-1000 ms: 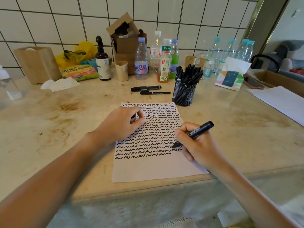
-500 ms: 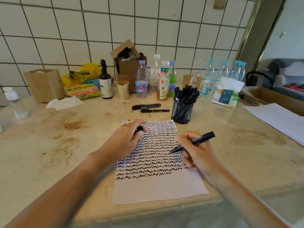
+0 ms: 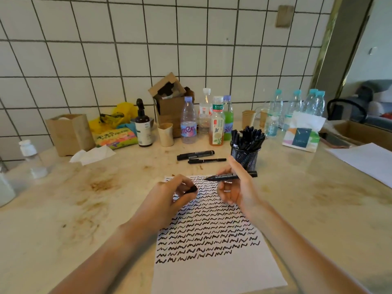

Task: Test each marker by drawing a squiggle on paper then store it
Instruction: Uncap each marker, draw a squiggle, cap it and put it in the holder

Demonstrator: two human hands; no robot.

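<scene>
The paper point(image 3: 212, 270) lies at the near edge of the counter point(image 3: 318, 209), its rows of squiggles now running almost to the lower third, and the pen tip that was on the sheet a second ago has lifted clear. Above the sheet's upper part, the right hand point(image 3: 235, 188) holds the marker point(image 3: 230, 177) level, tip pointing toward the left hand point(image 3: 169, 198), which pinches the black cap point(image 3: 191, 189). The test stroke looks finished; capping seems next. Beyond, the mesh cup point(image 3: 245, 154) packed with markers waits, with two loose pens point(image 3: 199, 157) lying just left of it.
</scene>
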